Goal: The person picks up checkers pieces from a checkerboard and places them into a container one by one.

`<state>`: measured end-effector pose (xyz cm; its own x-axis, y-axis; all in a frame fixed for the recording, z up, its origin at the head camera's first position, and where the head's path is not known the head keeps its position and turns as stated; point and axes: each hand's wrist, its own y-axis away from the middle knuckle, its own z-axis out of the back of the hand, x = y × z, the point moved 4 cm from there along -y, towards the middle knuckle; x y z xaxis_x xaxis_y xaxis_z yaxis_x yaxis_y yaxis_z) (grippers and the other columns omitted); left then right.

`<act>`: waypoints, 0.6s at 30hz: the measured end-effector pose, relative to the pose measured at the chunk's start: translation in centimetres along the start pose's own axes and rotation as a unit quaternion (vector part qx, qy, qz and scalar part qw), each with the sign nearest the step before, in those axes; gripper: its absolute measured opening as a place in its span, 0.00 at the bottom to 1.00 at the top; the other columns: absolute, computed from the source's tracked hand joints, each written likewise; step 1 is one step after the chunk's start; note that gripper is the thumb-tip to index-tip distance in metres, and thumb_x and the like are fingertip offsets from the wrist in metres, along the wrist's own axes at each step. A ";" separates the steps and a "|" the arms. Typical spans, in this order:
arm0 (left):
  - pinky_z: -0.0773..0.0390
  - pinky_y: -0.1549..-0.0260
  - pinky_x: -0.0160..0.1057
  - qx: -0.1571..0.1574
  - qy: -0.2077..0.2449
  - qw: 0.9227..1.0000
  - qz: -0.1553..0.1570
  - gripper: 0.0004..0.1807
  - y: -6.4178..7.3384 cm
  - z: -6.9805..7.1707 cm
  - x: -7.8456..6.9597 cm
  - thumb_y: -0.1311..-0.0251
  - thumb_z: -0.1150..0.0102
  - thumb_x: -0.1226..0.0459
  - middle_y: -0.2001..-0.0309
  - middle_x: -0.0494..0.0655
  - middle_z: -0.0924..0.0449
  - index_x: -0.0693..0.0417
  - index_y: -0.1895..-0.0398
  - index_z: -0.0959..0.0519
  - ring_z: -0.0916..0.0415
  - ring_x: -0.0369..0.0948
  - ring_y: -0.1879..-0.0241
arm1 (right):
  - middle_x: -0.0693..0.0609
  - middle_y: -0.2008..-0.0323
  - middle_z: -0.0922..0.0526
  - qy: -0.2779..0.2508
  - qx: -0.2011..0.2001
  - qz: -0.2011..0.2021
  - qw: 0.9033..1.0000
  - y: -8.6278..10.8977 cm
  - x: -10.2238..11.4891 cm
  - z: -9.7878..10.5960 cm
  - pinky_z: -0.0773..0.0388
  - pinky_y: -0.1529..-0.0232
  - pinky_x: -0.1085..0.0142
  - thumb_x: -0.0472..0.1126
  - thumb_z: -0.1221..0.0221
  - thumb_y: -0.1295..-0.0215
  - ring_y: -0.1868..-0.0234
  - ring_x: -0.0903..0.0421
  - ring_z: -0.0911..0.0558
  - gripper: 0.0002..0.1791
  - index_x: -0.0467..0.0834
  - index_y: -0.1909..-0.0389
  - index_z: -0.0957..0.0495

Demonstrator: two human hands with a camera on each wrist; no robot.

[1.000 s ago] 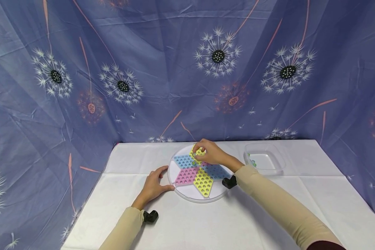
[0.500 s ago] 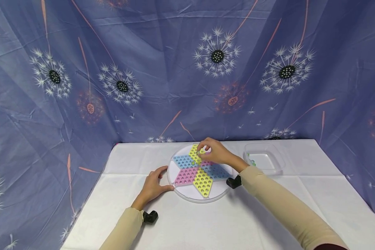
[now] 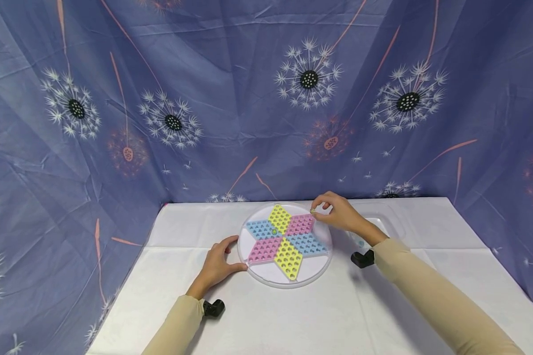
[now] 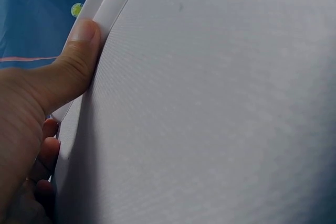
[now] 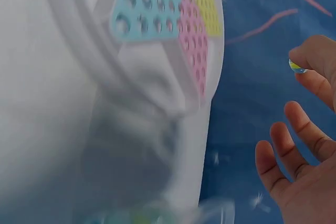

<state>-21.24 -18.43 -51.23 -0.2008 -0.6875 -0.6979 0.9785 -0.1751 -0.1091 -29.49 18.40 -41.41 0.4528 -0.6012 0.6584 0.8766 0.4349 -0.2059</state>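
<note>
A round white Chinese checkers board [image 3: 257, 273] lies on the table, its star in yellow, pink and blue sections full of small holes. My left hand [image 3: 216, 262] rests at its left rim, thumb and fingers spread; in the left wrist view the thumb [image 4: 79, 56] lies against the rim. My right hand [image 3: 341, 216] is up over the board's right back edge, pinching a marble [image 5: 296, 66] with yellow and blue swirls between thumb and index finger. The other fingers are spread loosely. One greenish-yellow marble [image 3: 274, 231] sits on the blue section near the star's middle.
Right of the board stands a clear plastic container [image 3: 397, 224], partly hidden behind the right hand and wrist, with marbles inside. A white cloth [image 3: 302, 320] covers the table. A blue dandelion-print curtain [image 3: 240, 123] hangs behind and to the left.
My right hand has lifted the marble off the far yellow section and carried it rightward to the board's edge, towards the container. The left hand stays at the rim.
</note>
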 end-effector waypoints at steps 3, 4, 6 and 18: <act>0.34 0.59 0.45 -0.002 0.001 1.000 -0.001 0.52 0.0 0.0 0.0 0.57 0.15 0.52 0.60 0.47 0.29 0.54 0.27 0.30 0.38 0.43 0.62 | 0.43 0.50 0.22 0.013 -0.016 -0.015 1.000 0.8 -1.3 1.2 0.21 0.58 0.54 0.42 0.32 0.32 0.51 0.43 0.22 0.07 0.51 0.56 0.16; 0.34 0.59 0.45 -0.003 0.001 1.000 -0.002 0.52 0.0 0.0 0.0 0.58 0.15 0.52 0.60 0.47 0.29 0.54 0.27 0.29 0.38 0.43 0.62 | 0.43 0.50 0.22 0.017 -0.018 -0.018 1.000 1.1 -1.7 1.7 0.21 0.58 0.54 0.43 0.33 0.32 0.51 0.43 0.22 0.07 0.50 0.55 0.16; 0.34 0.59 0.44 -0.004 -0.001 1.000 -0.003 0.52 0.0 0.0 0.1 0.58 0.15 0.51 0.60 0.47 0.29 0.54 0.27 0.29 0.38 0.43 0.62 | 0.44 0.49 0.22 0.023 -0.026 -0.027 0.999 1.8 -2.4 2.5 0.20 0.57 0.53 0.43 0.33 0.31 0.51 0.43 0.22 0.07 0.50 0.55 0.16; 0.34 0.59 0.44 0.001 -0.002 1.000 -0.003 0.53 -0.1 -0.2 0.2 0.58 0.15 0.51 0.59 0.46 0.29 0.54 0.26 0.30 0.37 0.43 0.62 | 0.42 0.45 0.23 0.040 -0.055 -0.065 0.996 5.2 -5.7 6.2 0.20 0.56 0.50 0.46 0.34 0.30 0.51 0.42 0.21 0.10 0.48 0.52 0.17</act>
<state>-21.40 -18.45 -51.49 -0.2071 -0.6895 -0.6940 0.9772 -0.1802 -0.1126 -28.53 28.23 -41.72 0.3425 -0.7013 0.6252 0.9390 0.2771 -0.2036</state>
